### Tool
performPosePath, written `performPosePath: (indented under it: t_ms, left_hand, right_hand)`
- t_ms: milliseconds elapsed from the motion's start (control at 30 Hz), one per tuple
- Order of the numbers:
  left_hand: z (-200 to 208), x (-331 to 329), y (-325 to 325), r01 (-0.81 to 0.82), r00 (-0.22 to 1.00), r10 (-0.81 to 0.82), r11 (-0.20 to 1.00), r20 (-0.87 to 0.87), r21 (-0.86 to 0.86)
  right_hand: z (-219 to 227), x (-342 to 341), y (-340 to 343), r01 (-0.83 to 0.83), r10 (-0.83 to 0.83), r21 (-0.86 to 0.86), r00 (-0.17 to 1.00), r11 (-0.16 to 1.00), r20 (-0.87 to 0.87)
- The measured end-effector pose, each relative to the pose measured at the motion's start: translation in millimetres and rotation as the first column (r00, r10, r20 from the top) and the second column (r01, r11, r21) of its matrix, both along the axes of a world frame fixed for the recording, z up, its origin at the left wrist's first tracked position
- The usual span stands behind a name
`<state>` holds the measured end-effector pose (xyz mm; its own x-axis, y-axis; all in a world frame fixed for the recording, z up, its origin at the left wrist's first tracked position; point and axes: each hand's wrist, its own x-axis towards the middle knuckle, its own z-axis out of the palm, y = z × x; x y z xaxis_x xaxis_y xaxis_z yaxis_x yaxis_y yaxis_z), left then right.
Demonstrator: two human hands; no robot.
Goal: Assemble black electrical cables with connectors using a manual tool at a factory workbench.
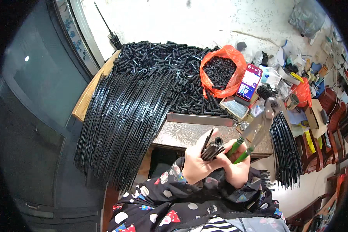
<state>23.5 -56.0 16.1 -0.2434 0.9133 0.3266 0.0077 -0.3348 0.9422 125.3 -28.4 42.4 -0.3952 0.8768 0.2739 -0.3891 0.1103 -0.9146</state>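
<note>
Several thin black rods (209, 154) are bunched in my left hand (194, 167), its fingers closed round them in front of my body. Among their ends shows the round open end of a black tube (219, 141). Close beside it, my right hand (237, 173) is closed on the green handles of a pair of pliers (259, 125). The metal jaws point up and to the right, away from the rods. My two hands touch or nearly touch at the thumbs; the rods' lower parts are hidden by my fingers.
Long black rods (120, 120) overhang the table's left side, below a heap of short black parts (154, 58). An orange bag (236, 56) holds small black rings. A lit phone (249, 82) stands beside it. More rods (284, 150) hang at right, near clutter and wooden chairs (330, 127).
</note>
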Motion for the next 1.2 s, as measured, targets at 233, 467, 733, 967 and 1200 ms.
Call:
performPosePath:
  t_ms: [233, 467, 733, 967, 1200]
  left_hand:
    - [2, -3, 2, 0.288, 0.903, -0.293, 0.956, 0.315, 0.061]
    - [14, -49, -5, 0.009, 0.999, -0.008, 0.999, -0.035, 0.034]
    - [18, -57, -1, 0.096, 0.995, -0.096, 0.991, 0.013, -0.097]
    - [22, -45, -10, 0.053, 0.999, -0.054, 0.998, 0.0, -0.045]
    - [14, -38, -3, -0.1, 0.995, 0.1, 0.995, 0.004, -0.026]
  right_hand:
    - [-19, 0, 9, -0.034, 0.009, 0.323, 0.997, 0.946, 0.077]
    - [9, 20, 16, -0.331, 0.42, -0.384, 0.891, 0.862, 0.174]
    - [-17, 41, -2, -0.61, 0.606, -0.267, 0.459, 0.747, 0.65]
    - [-5, 45, 3, -0.721, 0.913, -0.622, 0.407, 0.304, -0.025]
    - [5, 53, 8, -0.603, 0.765, -0.486, 0.39, 0.632, 0.512]
